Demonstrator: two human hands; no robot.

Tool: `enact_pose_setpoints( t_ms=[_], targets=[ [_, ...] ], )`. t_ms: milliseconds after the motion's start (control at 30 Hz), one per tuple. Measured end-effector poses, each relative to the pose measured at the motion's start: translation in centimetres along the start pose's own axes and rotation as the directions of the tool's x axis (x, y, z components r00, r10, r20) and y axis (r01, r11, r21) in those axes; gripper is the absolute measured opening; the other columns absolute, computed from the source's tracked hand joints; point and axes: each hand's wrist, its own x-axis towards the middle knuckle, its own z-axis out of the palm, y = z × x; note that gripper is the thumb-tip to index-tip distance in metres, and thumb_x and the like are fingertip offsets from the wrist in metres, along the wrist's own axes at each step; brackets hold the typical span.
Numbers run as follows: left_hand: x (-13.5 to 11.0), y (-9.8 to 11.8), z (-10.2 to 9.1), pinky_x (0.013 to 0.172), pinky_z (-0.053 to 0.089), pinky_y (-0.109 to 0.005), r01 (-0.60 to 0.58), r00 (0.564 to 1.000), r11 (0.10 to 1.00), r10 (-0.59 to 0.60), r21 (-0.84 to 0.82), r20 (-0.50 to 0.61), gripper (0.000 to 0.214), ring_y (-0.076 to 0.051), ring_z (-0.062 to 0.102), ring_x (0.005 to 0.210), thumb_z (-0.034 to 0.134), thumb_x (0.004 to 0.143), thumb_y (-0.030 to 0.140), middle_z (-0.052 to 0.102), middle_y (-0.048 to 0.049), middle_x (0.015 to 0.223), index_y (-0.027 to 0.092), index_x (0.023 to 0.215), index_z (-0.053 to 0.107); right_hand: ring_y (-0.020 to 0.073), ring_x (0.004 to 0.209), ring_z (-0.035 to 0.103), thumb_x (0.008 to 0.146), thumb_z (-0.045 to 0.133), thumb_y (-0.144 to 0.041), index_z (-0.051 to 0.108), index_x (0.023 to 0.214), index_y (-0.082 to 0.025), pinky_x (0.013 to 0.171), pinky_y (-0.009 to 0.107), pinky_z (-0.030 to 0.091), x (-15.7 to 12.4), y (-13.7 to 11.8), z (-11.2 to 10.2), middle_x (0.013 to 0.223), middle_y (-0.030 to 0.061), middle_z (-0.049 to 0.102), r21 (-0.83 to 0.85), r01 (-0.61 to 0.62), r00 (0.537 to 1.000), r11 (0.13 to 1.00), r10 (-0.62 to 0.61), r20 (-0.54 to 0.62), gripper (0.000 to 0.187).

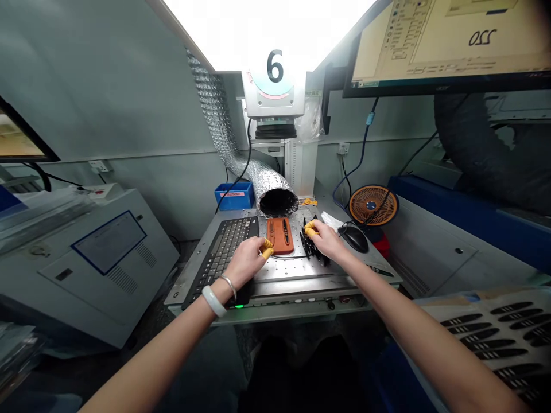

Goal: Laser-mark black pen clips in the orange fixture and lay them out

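Observation:
An orange-red fixture block [280,236] with two dark slim parts in its slots lies on the metal work plate [297,269] under the laser head marked 6 [274,92]. My left hand [247,261], with yellow finger cots, rests curled at the block's left edge, fingertips touching its lower left corner. My right hand [326,239], also with finger cots, is closed over a cluster of small black parts [310,244] just right of the block. What exactly its fingers pinch is hidden.
A black keyboard [224,255] lies left of the plate, a black mouse [355,238] and small orange fan [372,205] to the right. A silver exhaust duct [275,198] opens behind the block beside a blue bin [235,196]. A tray of black parts [495,332] sits lower right.

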Motion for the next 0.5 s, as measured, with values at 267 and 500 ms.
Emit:
enact_pose_setpoints(
  t_ms=[267,500],
  targets=[
    [2.1,-2.0,0.2,0.073,0.037,-0.028,0.036,0.999,0.993,-0.035,0.108,-0.019,0.013,-0.018,0.054,0.082,0.056,0.081,0.029,0.062,-0.0041,0.085,0.019,0.082,0.065,0.0185,0.078,0.055,0.084,0.042,-0.02,0.056,0.085,-0.019,0.066,0.025,0.034,3.3,0.9,2.8,0.086,0.0043,0.063,-0.104,0.035,0.998,0.994,-0.03,0.05,0.015],
    [4.1,-3.1,0.5,0.072,0.037,-0.028,0.072,0.997,0.992,-0.072,0.101,0.003,0.019,-0.019,0.055,0.082,0.055,0.08,0.032,0.064,-0.0054,0.087,0.019,0.086,0.067,0.0191,0.083,0.057,0.082,0.044,-0.017,0.059,0.088,-0.018,0.07,0.025,0.037,4.4,0.9,3.4,0.089,0.0049,0.064,-0.144,-0.005,0.998,0.99,0.015,0.064,0.016]
  ],
)
